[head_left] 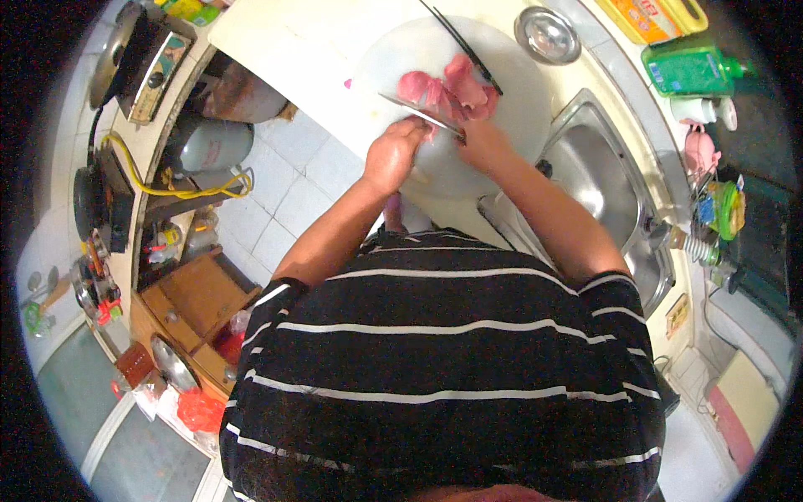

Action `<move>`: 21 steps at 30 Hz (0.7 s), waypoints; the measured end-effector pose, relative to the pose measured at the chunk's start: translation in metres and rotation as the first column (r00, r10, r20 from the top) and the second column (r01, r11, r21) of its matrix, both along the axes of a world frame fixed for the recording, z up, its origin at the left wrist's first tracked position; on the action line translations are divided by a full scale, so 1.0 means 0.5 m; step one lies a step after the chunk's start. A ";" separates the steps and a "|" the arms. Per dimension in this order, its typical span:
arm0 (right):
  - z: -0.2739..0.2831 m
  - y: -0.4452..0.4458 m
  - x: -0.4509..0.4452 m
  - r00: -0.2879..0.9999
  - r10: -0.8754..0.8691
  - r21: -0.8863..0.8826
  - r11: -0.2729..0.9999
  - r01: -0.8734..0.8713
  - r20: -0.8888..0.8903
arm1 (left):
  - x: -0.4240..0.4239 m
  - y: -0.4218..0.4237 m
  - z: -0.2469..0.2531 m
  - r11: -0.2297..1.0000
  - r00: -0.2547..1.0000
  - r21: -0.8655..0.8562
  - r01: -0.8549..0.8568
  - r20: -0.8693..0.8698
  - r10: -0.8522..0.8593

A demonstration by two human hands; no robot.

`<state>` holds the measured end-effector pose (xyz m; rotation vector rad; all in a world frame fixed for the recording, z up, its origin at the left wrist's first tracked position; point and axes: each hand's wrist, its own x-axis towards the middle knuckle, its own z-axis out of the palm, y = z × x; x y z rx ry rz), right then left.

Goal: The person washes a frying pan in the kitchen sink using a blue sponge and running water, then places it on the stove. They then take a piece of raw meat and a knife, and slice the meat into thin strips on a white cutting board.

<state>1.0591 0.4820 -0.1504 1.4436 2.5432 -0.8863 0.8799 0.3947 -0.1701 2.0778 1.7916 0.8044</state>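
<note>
A round white cutting board (524, 81) lies on the counter before me, with several pieces of raw pink meat (467, 81) on it. My right hand (480, 143) is closed around the handle of a kitchen knife, whose blade (414, 112) points left, across the near edge of the meat. Just below the blade, my left hand (396, 150) rests on the board with bent fingers, touching a small bit of meat; its fingertips are partly hidden. A pair of dark chopsticks (461, 44) lies across the board's far part, beside the meat.
Right of the board are a round metal dish (547, 36) and a stainless steel sink (580, 169). A green bottle (684, 71) stands behind them. On the left, a yellow hose (182, 193) runs near a gas cylinder (219, 147) and a gas stove (160, 78).
</note>
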 end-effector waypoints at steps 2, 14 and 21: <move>0.023 -0.009 0.018 0.999 0.044 0.023 0.999 -0.043 -0.019 | 0.000 -0.003 -0.002 1.000 1.000 -0.004 -0.015 -0.001 0.015; 0.031 -0.026 -0.054 0.996 -0.010 -0.026 1.000 0.008 -0.084 | 0.002 -0.013 -0.020 0.997 0.998 0.052 -0.055 -0.006 0.055; 0.019 -0.022 0.002 0.997 -0.041 -0.124 0.991 0.048 0.063 | 0.006 -0.011 -0.018 0.995 0.999 0.086 -0.044 0.029 0.041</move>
